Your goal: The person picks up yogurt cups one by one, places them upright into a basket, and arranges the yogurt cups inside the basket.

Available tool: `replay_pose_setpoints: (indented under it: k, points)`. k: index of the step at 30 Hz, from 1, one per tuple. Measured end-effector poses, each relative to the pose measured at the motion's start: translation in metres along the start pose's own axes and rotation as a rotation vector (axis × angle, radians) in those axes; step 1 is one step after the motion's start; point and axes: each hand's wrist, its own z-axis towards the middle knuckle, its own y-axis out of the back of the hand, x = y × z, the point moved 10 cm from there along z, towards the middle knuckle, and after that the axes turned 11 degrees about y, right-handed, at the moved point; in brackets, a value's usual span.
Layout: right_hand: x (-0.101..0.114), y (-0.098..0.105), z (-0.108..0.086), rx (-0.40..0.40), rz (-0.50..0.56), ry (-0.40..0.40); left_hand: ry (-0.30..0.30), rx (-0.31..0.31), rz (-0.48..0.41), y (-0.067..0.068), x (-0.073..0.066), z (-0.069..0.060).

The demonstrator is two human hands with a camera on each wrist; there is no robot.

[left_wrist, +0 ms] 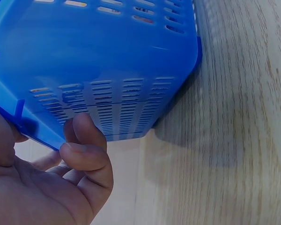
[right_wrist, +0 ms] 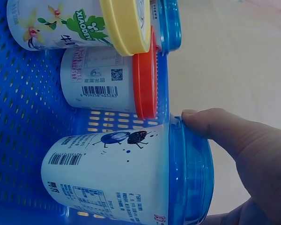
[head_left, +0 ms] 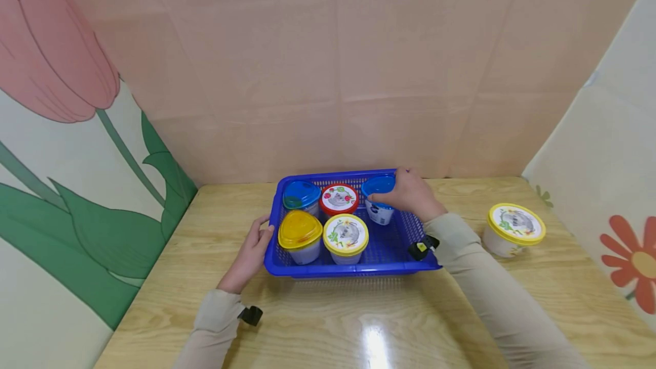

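Observation:
My right hand (head_left: 413,193) grips a white tub with a blue lid (head_left: 380,185) by the lid, at the back right inside a blue plastic basket (head_left: 359,269). Berry pictures and a barcode show on this tub (right_wrist: 107,173) in the right wrist view. At the basket's left side, my left hand (head_left: 251,252) holds the rim, with curled fingers (left_wrist: 86,157) under its edge. Also in the basket stand another blue-lidded tub (head_left: 301,193), a red-lidded tub (head_left: 339,198), a tub with a domed yellow lid (head_left: 300,229) and a round yellow-lidded tub (head_left: 345,235).
Another round yellow-lidded tub (head_left: 514,225) stands on the wooden table (head_left: 328,323), to the right of the basket. A plain pinkish-beige covering (head_left: 328,73) rises behind the table. Flower-patterned panels flank both sides.

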Motion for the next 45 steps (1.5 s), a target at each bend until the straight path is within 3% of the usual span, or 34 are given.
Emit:
replay_pose_setpoints:
  k: [20,26,30,45]
  points:
    - [-0.005,-0.008,0.004,0.015,-0.033,-0.006,0.007,-0.01,0.022,0.0,0.001,0.0]
    - [-0.005,-0.008,0.004,0.035,-0.039,-0.011,0.015,0.013,0.008,-0.001,-0.007,-0.005]
    - [-0.006,-0.009,0.004,0.031,-0.044,-0.013,0.012,0.005,0.013,-0.001,0.001,0.0]
    - [-0.008,-0.011,0.003,0.028,-0.038,-0.01,-0.004,-0.008,0.022,-0.001,0.0,-0.001]
